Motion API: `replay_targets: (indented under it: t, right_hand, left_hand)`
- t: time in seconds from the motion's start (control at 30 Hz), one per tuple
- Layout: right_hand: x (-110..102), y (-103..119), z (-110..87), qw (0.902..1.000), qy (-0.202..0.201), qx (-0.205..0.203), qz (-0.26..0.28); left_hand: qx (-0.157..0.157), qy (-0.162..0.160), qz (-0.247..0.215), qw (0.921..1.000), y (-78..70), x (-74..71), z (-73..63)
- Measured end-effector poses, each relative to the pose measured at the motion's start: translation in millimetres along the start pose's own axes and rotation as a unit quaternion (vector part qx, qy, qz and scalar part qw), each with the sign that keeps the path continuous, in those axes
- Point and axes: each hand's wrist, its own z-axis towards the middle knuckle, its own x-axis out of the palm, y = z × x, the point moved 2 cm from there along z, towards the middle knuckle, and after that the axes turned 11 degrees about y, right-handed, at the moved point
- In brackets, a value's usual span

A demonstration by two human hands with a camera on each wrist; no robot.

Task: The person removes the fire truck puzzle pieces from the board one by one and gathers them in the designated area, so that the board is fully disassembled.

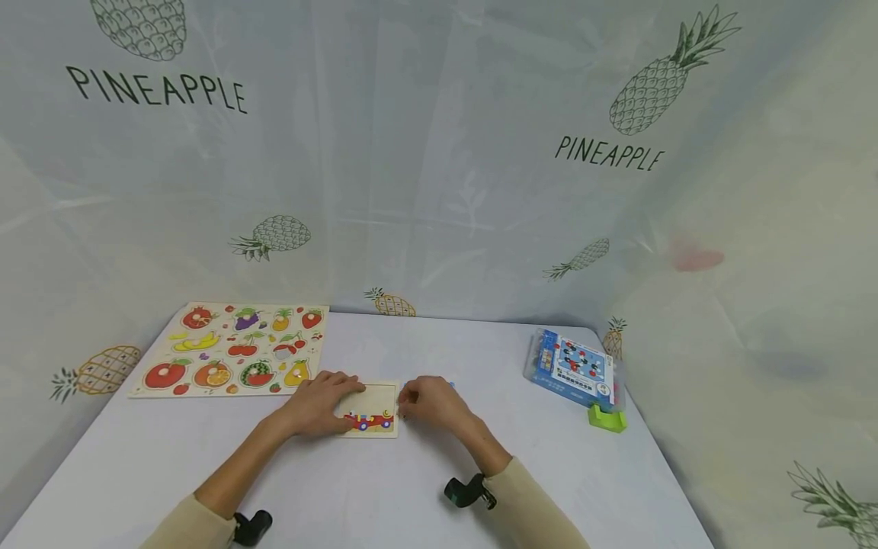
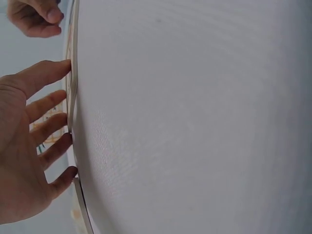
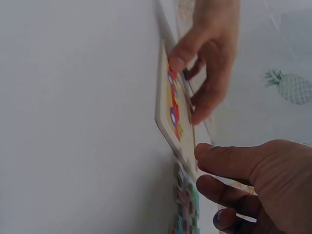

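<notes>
A small wooden jigsaw board point(image 1: 373, 396) lies on the table, with a red vehicle picture point(image 1: 370, 422) along its near side and bare wood above. My left hand point(image 1: 322, 404) rests on the board's left part, thumb and fingers spread apart. Beside the board's right edge is my right hand point(image 1: 432, 402), its fingers loosely bent. The right wrist view shows its thumb point(image 3: 214, 158) and index finger apart, with nothing visible between them. Close by those fingers stand colourful jigsaw pieces point(image 3: 185, 202), mostly hidden by the hand in the head view.
A large fruit picture board point(image 1: 229, 374) lies at the table's back left. At the right are a blue plastic case point(image 1: 572, 370) with a printed label and a bright green block point(image 1: 607, 419). A pineapple-print curtain point(image 1: 425, 191) hangs behind the white table point(image 1: 357, 496).
</notes>
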Motion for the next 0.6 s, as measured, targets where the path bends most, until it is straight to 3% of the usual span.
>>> replay_targets:
  t: [0.23,0.6]
  right_hand:
    - [13.1,12.4,1.1,0.9962,0.025,-0.052,-0.065]
    - [18.8,19.5,0.9,0.9955,0.012,-0.038,-0.086]
  left_hand:
    - [0.016,-0.011,-0.017,0.9997,-3.9,-3.6,-1.8]
    - [0.032,-0.015,-0.012,0.9993,-5.3,-3.4,-2.8]
